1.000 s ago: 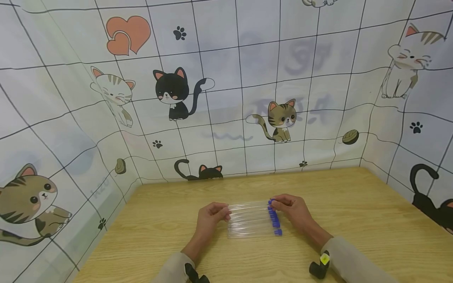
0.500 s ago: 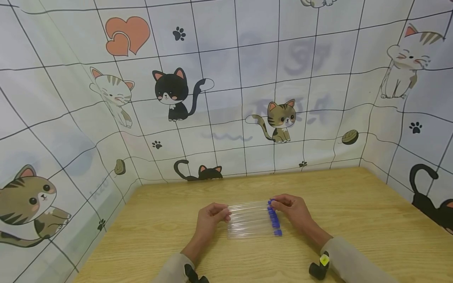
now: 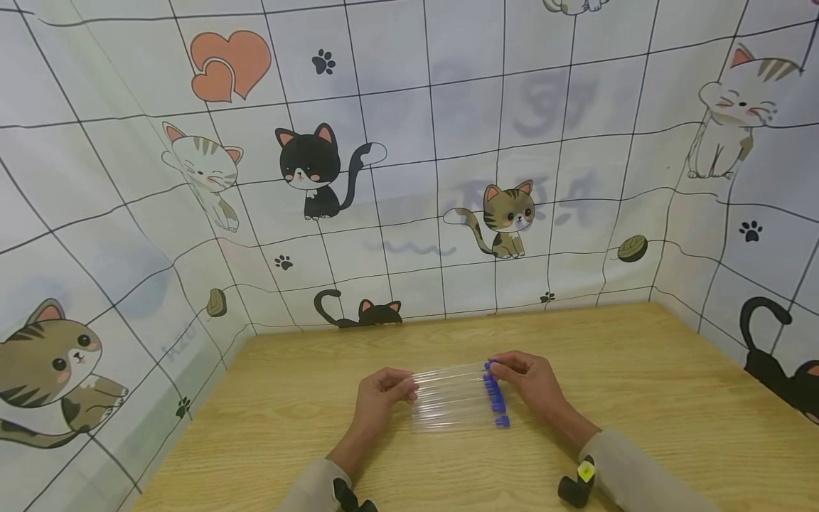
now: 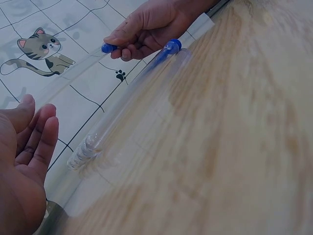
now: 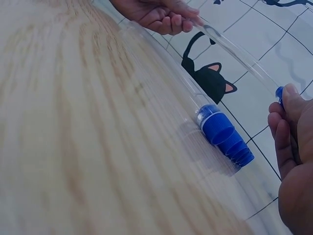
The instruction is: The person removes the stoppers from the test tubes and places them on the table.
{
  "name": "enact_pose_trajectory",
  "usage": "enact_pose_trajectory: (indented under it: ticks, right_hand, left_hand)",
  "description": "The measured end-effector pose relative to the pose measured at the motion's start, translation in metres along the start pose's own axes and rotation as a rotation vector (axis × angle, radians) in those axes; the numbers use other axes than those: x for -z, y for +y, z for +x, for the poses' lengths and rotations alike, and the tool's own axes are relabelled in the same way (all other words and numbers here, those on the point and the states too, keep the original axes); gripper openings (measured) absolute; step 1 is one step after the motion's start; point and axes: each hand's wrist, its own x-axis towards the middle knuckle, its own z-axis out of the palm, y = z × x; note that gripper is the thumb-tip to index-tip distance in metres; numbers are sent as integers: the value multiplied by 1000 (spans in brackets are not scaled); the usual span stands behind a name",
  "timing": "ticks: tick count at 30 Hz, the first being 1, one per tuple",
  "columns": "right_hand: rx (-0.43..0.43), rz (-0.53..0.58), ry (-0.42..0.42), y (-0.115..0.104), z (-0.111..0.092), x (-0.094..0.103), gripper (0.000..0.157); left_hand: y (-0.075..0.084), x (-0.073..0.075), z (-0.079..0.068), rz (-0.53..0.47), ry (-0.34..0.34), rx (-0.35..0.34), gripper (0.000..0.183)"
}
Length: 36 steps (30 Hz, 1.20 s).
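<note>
A clear test tube (image 5: 239, 58) with a blue cap (image 4: 108, 48) is held level between both hands, raised above the table in the wrist views. At its clear end, the left hand (image 3: 379, 400) pinches it between thumb and fingers. The right hand (image 3: 532, 382) pinches the blue cap at the other end. Beneath and on the near side, several more clear test tubes (image 3: 451, 412) lie side by side on the table, their blue caps (image 5: 217, 128) all toward the right. The nearest tube's cap (image 3: 502, 422) sits slightly apart from the others.
The wooden table (image 3: 307, 398) runs back to a white curtain (image 3: 409, 213) printed with cats and grid lines, which also rises at both sides. Black cameras (image 3: 577, 489) are strapped at the sleeved wrists.
</note>
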Motion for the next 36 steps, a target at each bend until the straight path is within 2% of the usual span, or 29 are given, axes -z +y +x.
enact_pose_trajectory:
  ticks: [15, 26, 30, 36]
  right_hand:
    - [32, -92, 10, 1, 2, 2, 32]
    - [-11, -61, 9, 3, 7, 7, 35]
    - [-12, -57, 29, 4, 7, 7, 34]
    - [-62, -59, 32, 7, 10, 7, 36]
  left_hand:
    - [0, 0, 0, -12, -12, -43, 29]
    - [-2, 0, 2, 35, 46, -32, 31]
    - [-2, 0, 3, 18, 52, -30, 32]
    - [-4, 4, 10, 22, 89, -21, 30]
